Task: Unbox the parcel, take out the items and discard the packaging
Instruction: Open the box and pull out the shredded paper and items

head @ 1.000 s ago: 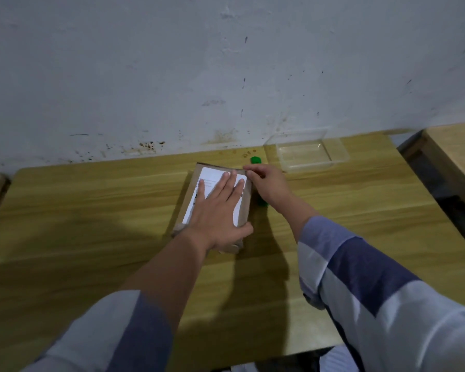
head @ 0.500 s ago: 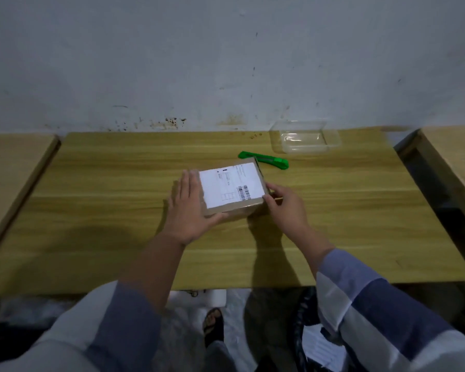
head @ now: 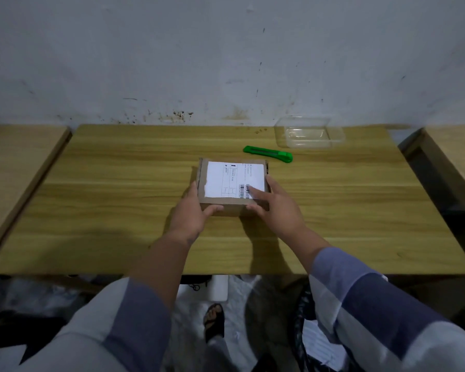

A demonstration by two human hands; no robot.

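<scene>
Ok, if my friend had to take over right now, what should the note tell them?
Left hand: holds the parcel's near-left corner, thumb on the front face.
Right hand: holds the near-right corner, fingers on the label.
Parcel: shut cardboard box, flat on the table, label up.
Green box cutter: lies untouched just behind the parcel; clear plastic tray sits at the back right.
Done: parcel squared up in front of you.
Left: cut it open, take the items out, discard the packaging.

Label (head: pixel 235 179) print too small to read.
</scene>
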